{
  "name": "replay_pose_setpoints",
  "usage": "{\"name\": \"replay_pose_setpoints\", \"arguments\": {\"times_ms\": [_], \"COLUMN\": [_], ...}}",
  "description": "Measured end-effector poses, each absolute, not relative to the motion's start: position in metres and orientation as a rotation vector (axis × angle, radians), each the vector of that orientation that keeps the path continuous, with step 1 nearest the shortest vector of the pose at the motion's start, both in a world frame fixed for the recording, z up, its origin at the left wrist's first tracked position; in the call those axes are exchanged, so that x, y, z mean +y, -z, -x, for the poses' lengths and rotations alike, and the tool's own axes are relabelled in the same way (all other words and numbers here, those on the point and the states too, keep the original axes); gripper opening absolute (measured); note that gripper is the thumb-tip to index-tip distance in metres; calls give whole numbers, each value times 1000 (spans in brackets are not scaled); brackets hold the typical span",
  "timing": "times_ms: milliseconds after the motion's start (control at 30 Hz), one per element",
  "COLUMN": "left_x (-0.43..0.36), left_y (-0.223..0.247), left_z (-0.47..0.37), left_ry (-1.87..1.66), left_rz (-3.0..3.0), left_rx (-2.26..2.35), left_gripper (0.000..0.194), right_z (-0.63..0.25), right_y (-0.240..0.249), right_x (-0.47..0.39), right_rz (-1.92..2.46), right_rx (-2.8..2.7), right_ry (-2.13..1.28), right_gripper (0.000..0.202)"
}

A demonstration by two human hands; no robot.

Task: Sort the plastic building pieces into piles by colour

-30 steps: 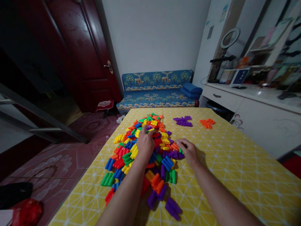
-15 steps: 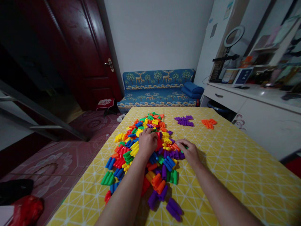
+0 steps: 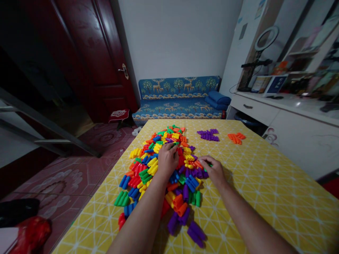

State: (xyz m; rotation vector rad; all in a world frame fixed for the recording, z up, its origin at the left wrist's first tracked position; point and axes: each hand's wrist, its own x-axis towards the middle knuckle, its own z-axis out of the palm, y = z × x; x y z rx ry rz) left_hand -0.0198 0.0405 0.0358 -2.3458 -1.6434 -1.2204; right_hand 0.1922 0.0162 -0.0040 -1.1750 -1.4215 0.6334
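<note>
A long heap of plastic building blocks [image 3: 152,166] in red, yellow, blue, green, orange and purple lies on the table. Over the middle of this heap is my left hand [image 3: 168,159], its fingers curled down on a green block [image 3: 175,143] that shows just past the fingertips. My right hand [image 3: 214,170] is at the heap's right edge, thumb and fingers pinched together on a green block mostly hidden by them. Orange and purple blocks [image 3: 199,173] lie right beside those fingers.
Apart from the heap, a group of purple blocks [image 3: 208,135] and a smaller orange group [image 3: 236,138] lie towards the far right of the yellow-clothed table [image 3: 259,190]. Beyond are a blue patterned sofa [image 3: 180,106], a white cabinet [image 3: 293,134] and a dark red door [image 3: 87,53].
My left hand has shifted slightly within the heap, still by the green block. My right hand keeps its pinch in nearly the same place. The camera view has moved a little.
</note>
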Motion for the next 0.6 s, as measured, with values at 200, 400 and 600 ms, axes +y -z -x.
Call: {"name": "replay_pose_setpoints", "arguments": {"times_ms": [200,400,600], "left_x": [37,30,25], "left_y": [-35,-40,-41], "left_z": [15,10,8], "left_ry": [1864,2124,1957], "left_rz": [2420,2508,2707], "left_rx": [-1474,-1498,-1317], "left_gripper": [19,20,21], "right_z": [-191,-186,-177], "right_y": [-2,-7,-8], "right_x": [12,4,0], "right_rz": [1121,1036,934], "right_rx": [-1459,-1604,-1850], "right_ry": [-448,-189,27], "right_gripper": [20,34,61]}}
